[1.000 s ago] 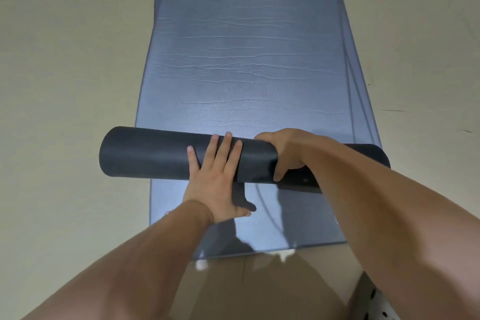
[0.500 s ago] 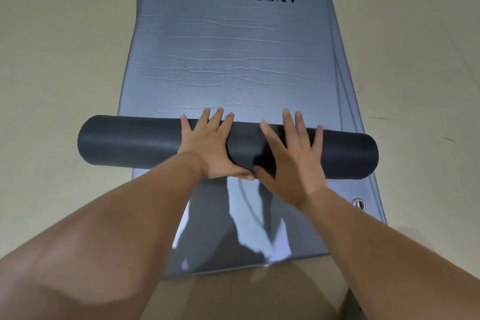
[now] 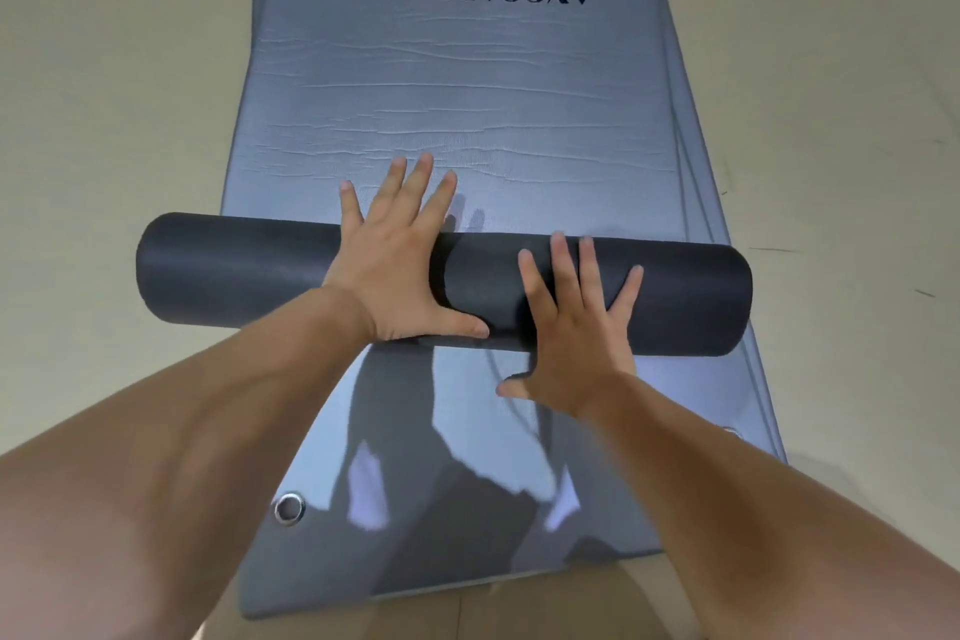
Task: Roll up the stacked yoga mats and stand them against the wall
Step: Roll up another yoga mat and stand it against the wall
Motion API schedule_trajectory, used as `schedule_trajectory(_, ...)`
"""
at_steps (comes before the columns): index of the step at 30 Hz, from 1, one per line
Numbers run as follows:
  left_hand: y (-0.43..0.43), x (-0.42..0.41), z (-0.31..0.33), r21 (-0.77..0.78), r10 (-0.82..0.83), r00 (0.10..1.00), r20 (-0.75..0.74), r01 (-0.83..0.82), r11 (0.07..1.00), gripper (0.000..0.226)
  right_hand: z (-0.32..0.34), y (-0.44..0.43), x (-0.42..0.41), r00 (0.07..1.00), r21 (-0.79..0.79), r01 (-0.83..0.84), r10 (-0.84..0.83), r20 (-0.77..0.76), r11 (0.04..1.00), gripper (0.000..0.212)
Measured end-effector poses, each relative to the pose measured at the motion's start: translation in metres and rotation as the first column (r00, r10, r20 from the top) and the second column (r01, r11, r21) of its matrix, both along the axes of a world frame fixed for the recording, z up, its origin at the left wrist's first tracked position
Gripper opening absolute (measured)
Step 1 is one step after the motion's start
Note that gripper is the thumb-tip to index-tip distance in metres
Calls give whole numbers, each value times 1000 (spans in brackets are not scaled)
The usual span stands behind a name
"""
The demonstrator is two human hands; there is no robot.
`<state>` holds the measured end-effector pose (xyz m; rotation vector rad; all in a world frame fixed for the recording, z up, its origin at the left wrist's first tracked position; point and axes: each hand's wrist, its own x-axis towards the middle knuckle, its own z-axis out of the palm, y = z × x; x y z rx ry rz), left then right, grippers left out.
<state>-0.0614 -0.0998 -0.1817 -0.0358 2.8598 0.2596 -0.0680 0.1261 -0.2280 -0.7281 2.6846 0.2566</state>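
Note:
A dark grey roll (image 3: 234,270), the rolled-up part of the top yoga mat, lies across the stack. Beyond it the unrolled part of that mat (image 3: 457,83) stretches away, pale grey, wrinkled, with upside-down "AVOCADO · GYM" lettering. My left hand (image 3: 400,255) lies flat on top of the roll, fingers spread and reaching over its far side. My right hand (image 3: 576,322) presses on the roll's near side, fingers spread, thumb out over the mat below. A glossy grey lower mat (image 3: 467,509) with a metal eyelet (image 3: 289,507) lies uncovered in front of the roll.
The stack lies on a beige floor (image 3: 104,94). Edges of further mats (image 3: 691,109) show along the right side of the stack. No wall is in view.
The roll has moved away from me and grown thicker, baring more of the lower mat. My right hand went from gripping the roll to pressing flat; my left hand slid over the top.

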Motion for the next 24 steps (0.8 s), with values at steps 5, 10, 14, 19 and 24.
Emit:
schedule_trajectory(5, 15, 46, -25, -108, 49, 997, -63, -55, 993, 141, -2, -7, -28, 1000, -24, 4, -4, -2, 1000, 155)
schedule_trajectory(10, 30, 63, -48, -166, 173, 984, 37, -165, 972, 148, 3, -14, -50, 999, -41, 29, -27, 44, 999, 146)
schedule_trajectory(14, 23, 33, -41, -204, 178, 977, 114, -152, 967, 157, 16, -20, -74, 991, -83, 40, -29, 128, 996, 142)
schedule_trajectory(19, 9, -7, -29, -178, 181, 970, 165, -151, 972, 163, 14, -29, -50, 988, -226, -59, 24, -152, 972, 101)
schedule_trajectory(24, -4, -48, -16, -151, 182, 959, 219, -151, 977, 170, 5, -48, -33, 986, -129, 30, -51, -162, 991, 125)
